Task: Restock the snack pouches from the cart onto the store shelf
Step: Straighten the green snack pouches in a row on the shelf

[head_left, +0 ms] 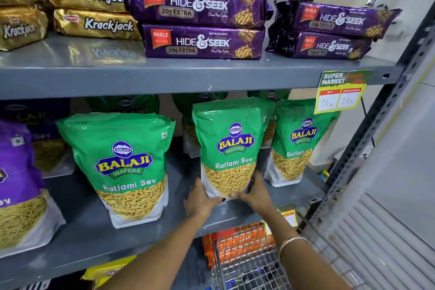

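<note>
A green Balaji Ratlami Sev pouch (229, 146) stands upright on the middle grey shelf (98, 238). My left hand (200, 200) grips its lower left corner and my right hand (255, 193) grips its lower right corner. Another green pouch (124, 167) stands to its left, and one more green pouch (296, 139) stands to its right. Further green pouches stand behind them, partly hidden. The wire cart (247, 263) is at the bottom, below my right forearm.
A purple pouch (16, 183) stands at the far left of the shelf. Above, gold Krackjack packs (94, 23) and purple Hide & Seek packs (202, 41) are stacked. A yellow price tag (339, 94) hangs from the upper shelf edge. The rack's grey upright (367, 143) stands at the right.
</note>
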Demonstrator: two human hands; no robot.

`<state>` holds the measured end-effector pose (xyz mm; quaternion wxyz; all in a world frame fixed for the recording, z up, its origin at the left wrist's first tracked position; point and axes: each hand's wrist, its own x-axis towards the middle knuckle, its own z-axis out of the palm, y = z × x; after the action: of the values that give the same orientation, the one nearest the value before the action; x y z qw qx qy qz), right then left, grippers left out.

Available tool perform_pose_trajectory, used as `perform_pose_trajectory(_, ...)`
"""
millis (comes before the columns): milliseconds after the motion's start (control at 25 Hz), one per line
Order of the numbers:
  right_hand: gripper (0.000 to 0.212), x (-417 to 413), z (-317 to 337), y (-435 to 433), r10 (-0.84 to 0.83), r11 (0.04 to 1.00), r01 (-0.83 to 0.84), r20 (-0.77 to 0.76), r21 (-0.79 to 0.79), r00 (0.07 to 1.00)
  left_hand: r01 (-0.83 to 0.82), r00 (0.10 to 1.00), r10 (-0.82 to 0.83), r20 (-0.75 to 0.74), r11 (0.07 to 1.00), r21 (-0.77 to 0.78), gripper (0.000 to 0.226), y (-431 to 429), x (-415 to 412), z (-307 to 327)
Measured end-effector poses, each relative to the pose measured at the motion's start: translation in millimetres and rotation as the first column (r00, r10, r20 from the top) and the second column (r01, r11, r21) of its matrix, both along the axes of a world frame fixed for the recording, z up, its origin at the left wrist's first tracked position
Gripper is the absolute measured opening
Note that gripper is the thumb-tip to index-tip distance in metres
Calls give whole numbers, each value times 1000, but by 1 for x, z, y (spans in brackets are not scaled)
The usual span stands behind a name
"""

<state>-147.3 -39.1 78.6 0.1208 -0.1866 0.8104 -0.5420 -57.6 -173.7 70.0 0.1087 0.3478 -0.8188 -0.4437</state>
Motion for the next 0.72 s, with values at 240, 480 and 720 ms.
perform_pose_trajectory(240, 38, 79, 10, -28, -19, 950, 159, -456, 270, 890, 15, 964, -118, -239, 919, -394, 43, 3, 96, -1)
perform_pose_trajectory(480, 77, 119, 16, -125, 295, 945, -286, -39, 157, 955, -392, 887, 330, -325, 908, -148, 70, -99, 166, -7)
perform_pose_trajectory(720, 70, 118, -7, -150, 235, 970, -240, 87, 50, 968, -140, 971, 153, -183, 987, 81, 63, -143, 162, 1)
